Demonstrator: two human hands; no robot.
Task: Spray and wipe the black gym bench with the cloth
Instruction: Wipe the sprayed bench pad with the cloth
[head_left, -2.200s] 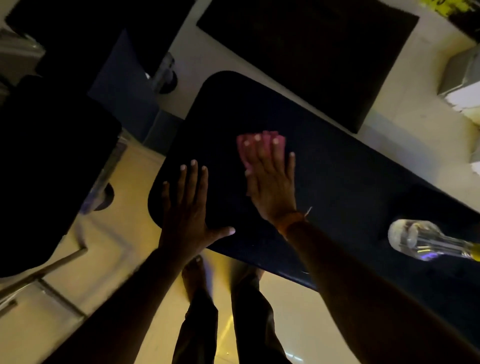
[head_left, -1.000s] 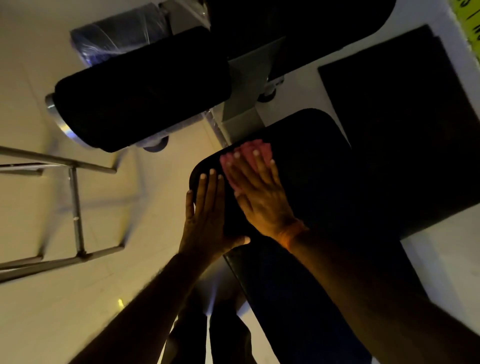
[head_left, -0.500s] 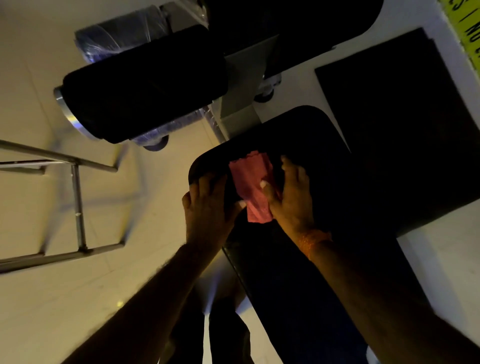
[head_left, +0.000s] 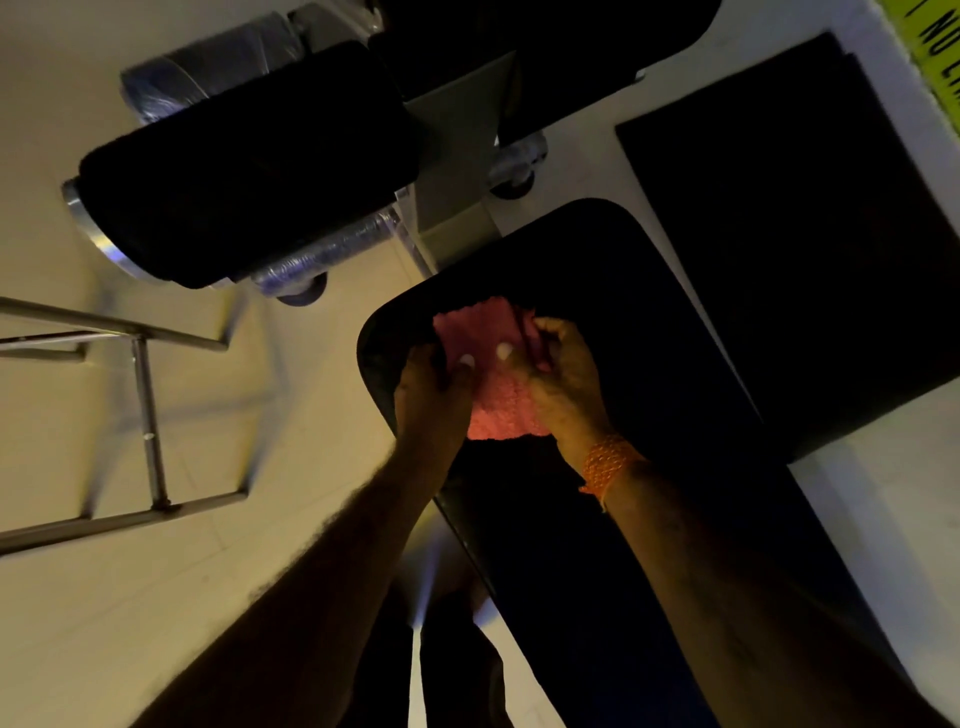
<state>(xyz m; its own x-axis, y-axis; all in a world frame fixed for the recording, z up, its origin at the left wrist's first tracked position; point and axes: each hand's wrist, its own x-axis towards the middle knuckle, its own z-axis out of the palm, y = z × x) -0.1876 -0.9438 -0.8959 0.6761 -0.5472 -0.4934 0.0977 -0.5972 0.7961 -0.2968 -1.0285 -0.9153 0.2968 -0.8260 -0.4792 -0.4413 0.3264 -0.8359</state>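
Cloth (head_left: 498, 395) — gripped between both hands

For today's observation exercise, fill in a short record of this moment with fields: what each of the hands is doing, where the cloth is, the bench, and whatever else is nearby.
left hand: grips the left edge of the cloth
right hand: grips the right edge of the cloth
cloth: pink, bunched between both hands, over the bench's rounded end
bench: black padded surface, long, running toward the lower right
wristband: orange, on the right wrist
roller pad: black, beyond the bench end
metal frame: on the floor at left
spray bottle: not in view
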